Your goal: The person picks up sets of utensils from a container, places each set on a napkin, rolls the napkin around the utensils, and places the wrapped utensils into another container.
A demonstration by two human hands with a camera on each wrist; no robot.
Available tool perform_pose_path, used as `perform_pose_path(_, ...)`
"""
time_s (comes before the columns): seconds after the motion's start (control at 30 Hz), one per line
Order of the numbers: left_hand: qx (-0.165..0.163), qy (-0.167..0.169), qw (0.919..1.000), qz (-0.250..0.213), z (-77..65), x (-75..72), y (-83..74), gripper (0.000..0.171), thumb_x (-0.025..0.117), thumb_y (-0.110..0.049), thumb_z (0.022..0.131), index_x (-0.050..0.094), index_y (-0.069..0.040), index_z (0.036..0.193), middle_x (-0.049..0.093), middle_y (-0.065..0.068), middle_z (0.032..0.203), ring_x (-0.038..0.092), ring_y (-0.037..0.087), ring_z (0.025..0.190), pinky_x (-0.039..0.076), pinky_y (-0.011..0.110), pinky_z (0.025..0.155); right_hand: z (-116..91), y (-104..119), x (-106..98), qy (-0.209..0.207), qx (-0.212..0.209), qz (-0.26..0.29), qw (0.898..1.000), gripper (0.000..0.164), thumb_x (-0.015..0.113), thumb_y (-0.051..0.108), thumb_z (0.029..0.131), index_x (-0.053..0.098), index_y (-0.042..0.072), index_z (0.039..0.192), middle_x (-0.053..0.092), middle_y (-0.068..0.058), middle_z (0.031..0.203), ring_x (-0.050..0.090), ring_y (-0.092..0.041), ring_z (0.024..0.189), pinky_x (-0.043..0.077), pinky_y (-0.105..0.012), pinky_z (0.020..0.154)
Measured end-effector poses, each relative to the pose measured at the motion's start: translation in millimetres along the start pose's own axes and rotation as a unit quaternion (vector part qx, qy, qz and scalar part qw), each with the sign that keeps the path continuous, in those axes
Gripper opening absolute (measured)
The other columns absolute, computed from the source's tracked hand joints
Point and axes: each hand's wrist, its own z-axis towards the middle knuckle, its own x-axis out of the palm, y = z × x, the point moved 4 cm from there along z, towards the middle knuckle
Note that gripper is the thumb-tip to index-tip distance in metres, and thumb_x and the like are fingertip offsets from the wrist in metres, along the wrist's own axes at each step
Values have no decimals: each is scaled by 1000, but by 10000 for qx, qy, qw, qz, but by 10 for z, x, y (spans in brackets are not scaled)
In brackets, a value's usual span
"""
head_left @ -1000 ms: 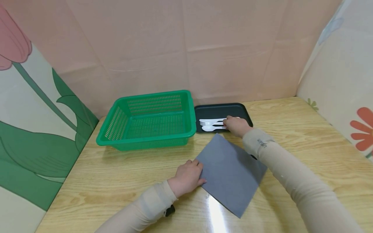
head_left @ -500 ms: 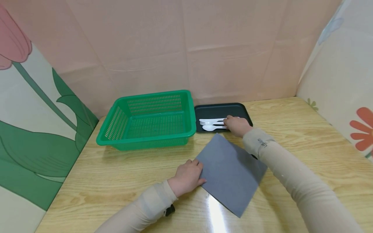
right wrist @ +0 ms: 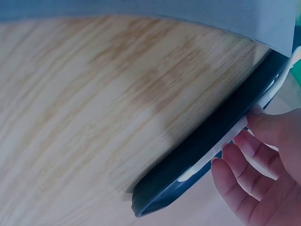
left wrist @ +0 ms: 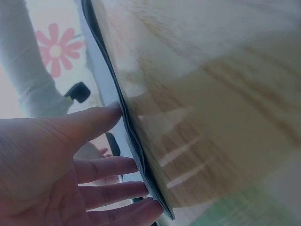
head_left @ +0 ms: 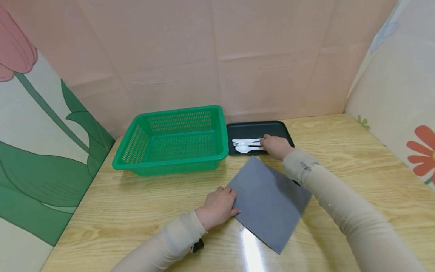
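On the grey sheet (head_left: 272, 204), which looks folded with stacked layers at its edge (left wrist: 129, 117), my left hand (head_left: 219, 206) rests at the left side. Its thumb and fairly straight fingers touch that edge in the left wrist view. My right hand (head_left: 276, 146) reaches over to a black tray (head_left: 259, 128), its loosely bent fingers touching the handles of white plastic cutlery. A spoon (head_left: 242, 149), a fork (head_left: 239, 144) and a knife (head_left: 245, 140) lie side by side there, heads to the left. The hand hides most of their handles.
A green slotted basket (head_left: 173, 166) stands left of the tray, close beside it. Both are near the pink back wall (head_left: 170, 56). The wood-grain table (head_left: 142, 211) reflects light in front of the sheet. The right forearm passes above the sheet's right corner.
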Motion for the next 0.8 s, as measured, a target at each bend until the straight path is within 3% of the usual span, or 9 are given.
perform_pose_path(0.8,14,-58,10000,41,2,18,-3,37,64,-46,84,60,-11,97,59,0,90,57,14,80,48,26,55,-10,-45,-31,-76,-15,-120,9999,11,56,11,93,60,5,101,56,-10,91,55,-20,71,51,-36,63)
